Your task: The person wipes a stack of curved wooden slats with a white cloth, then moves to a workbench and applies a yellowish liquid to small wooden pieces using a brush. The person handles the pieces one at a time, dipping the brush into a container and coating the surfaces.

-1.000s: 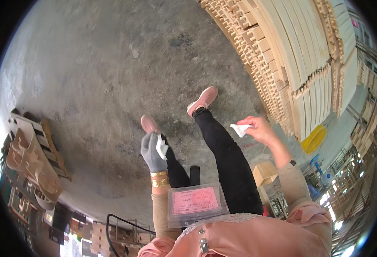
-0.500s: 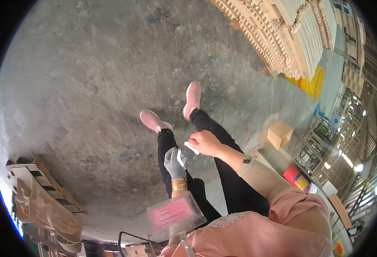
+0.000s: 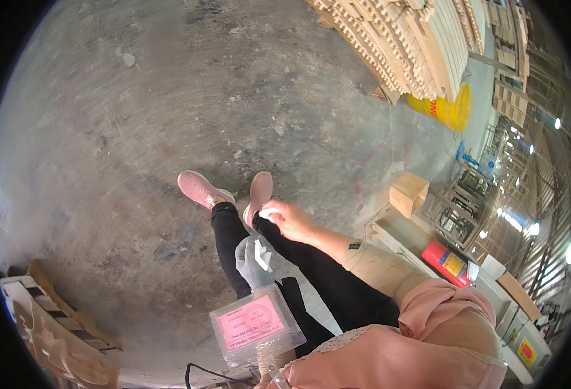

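Note:
My left hand (image 3: 248, 264), in a thin pale grey glove, is above my left leg with its fingers curled. Against its thumb side shows a small white strip (image 3: 263, 257), whose kind I cannot make out. Farther forward and to the right, my bare right hand (image 3: 292, 222) is closed, pinching a small white piece (image 3: 270, 213) that looks soft. The hands are apart. A clear badge holder with a pink card (image 3: 252, 322) hangs over my left forearm and hides the wrist.
Stacked wooden parts (image 3: 408, 45) stand at the far right, with a yellow bucket (image 3: 453, 107) beside them. Nearer on the right are a wooden box (image 3: 408, 194) and a red cylinder (image 3: 447, 262). A wooden rack (image 3: 65, 318) is at the left, on the concrete floor (image 3: 136, 129).
My right hand has moved forward and left, farther from the left hand. My feet have shifted as in a step. The badge has swung up over my left wrist, and the view has turned slightly.

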Tool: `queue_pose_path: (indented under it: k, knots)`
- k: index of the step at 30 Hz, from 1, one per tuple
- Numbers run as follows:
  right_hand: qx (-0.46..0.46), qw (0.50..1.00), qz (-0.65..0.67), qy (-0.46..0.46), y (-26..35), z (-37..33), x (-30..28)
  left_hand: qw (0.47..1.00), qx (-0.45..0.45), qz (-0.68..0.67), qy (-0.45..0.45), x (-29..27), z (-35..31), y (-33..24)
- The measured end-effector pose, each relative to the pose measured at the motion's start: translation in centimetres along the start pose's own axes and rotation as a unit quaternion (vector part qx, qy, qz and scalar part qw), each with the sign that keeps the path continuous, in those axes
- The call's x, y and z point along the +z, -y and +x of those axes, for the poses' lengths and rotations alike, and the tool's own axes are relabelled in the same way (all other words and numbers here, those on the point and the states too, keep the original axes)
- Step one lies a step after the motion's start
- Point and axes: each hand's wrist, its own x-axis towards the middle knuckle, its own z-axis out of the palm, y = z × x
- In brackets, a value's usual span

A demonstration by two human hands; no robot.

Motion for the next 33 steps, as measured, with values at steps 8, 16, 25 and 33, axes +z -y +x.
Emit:
queue_pose_path:
  k: [8,16,25,33]
  knots:
    - [-0.011,0.993,-0.118,-0.007,-3.5,-1.3,1.2,1.0,0.019,0.001,0.017,0.8,-0.6,2.8]
    - [-0.029,0.999,-0.032,-0.023,-5.8,-0.8,0.0,0.998,0.031,0.049,0.016,0.5,-0.6,4.3]
    - [0.198,0.916,0.333,-0.104,-8.3,-1.1,-8.6,0.996,0.04,0.083,0.012,1.3,-0.3,4.2]
    - [0.122,0.752,0.564,-0.32,-11.4,-0.3,-21.1,0.964,0.168,0.197,0.062,6.8,-3.2,-0.7]
